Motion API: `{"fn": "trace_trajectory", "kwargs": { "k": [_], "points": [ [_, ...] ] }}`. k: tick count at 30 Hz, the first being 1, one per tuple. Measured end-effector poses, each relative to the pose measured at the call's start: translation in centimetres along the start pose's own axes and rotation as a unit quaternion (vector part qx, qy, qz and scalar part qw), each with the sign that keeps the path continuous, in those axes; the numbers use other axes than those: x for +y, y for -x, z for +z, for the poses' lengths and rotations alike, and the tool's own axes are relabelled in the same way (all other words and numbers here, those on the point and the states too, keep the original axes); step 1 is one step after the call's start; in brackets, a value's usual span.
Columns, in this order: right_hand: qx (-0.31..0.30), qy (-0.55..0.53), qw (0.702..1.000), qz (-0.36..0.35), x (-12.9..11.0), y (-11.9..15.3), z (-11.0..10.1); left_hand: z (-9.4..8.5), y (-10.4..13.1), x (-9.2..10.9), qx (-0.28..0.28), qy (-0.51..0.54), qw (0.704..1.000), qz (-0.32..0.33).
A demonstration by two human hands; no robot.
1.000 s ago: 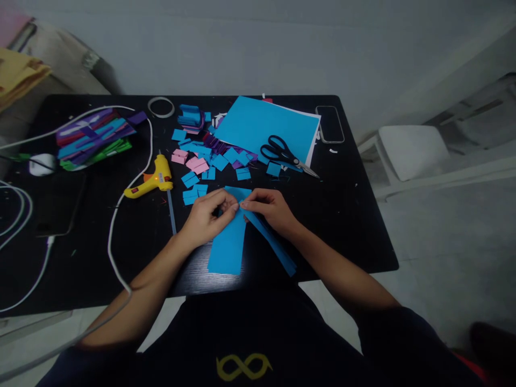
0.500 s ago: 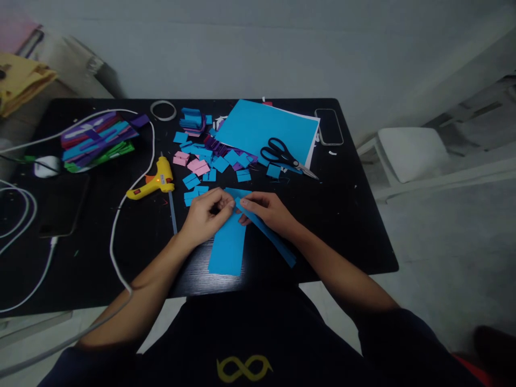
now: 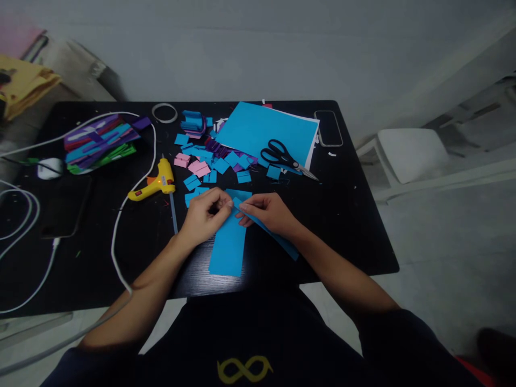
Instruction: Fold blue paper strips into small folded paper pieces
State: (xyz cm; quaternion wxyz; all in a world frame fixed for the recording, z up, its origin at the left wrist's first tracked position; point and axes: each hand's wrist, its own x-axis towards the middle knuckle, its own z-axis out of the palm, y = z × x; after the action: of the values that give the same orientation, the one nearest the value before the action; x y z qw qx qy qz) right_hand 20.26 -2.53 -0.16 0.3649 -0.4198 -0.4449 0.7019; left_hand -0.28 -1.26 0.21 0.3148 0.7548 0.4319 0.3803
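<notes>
A narrow blue paper strip slants down to the right under my right hand, whose thumb and fingers are closed on it near its upper end. My left hand is pinched at the same upper end, its fingertips close to those of my right hand. Beneath both hands a wider blue paper piece lies on the black table, reaching toward the near edge. Several small blue folded pieces and pink ones are scattered just beyond my left hand.
A yellow glue gun with its cable lies left of my hands. Black scissors rest on a large blue sheet. Further out are a phone, a tape ring and a bundle of coloured strips.
The lower end of the slanting blue strip has swung slightly up and to the right. Both hands keep nearly the same place and pinch.
</notes>
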Motion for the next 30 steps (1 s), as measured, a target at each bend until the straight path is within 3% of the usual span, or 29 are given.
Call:
{"fn": "trace_trajectory", "kwargs": {
  "k": [12, 19, 25, 30],
  "points": [
    [-0.022, 0.012, 0.999, 0.033, 0.1, -0.1, 0.4, 0.2, 0.2, 0.0, -0.05, 0.067, 0.994, -0.068],
    [-0.063, 0.087, 0.994, 0.029, -1.8, 1.1, -0.1, -1.8, 1.2, 1.5, -0.017, 0.045, 0.996, -0.077],
    [-0.078, 0.164, 0.983, -0.002, -2.4, 2.4, 1.0, -3.0, 3.6, 3.0, -0.016, 0.005, 0.998, -0.065],
    [-0.1, 0.188, 0.977, -0.009, -2.7, 3.0, 2.2, -3.6, 4.6, 3.4, -0.081, 0.011, 0.996, -0.045]
  ]
}}
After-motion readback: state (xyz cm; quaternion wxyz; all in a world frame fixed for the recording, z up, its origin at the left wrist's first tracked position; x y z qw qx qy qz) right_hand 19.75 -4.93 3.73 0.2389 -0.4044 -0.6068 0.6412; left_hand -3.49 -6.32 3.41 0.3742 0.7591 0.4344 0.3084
